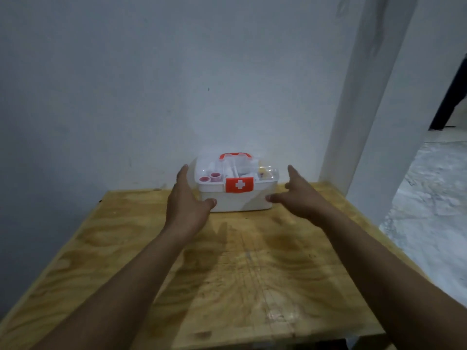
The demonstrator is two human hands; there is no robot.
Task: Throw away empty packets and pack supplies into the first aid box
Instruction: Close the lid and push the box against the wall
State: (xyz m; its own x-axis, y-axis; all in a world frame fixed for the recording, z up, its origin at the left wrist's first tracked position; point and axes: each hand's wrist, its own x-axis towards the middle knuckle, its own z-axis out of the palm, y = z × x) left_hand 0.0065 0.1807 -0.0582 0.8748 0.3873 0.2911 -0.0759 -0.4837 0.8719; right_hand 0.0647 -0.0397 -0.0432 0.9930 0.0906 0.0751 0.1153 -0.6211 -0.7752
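A white first aid box (242,202) with a clear domed lid, a red handle and a red latch bearing a white cross stands at the far edge of the wooden table, against the wall. Its lid is down; through it I see small pink cups on the left and pale supplies. My left hand (188,203) is at the box's left side, fingers spread, thumb touching the front lower corner. My right hand (297,195) is at the right side, fingers apart, thumb at the front right corner. Neither hand has lifted the box.
The plywood table (227,269) stretches from the box toward me. A white wall rises right behind the box and a white pillar (353,122) stands at the table's back right corner. Marbled floor (429,198) lies to the right.
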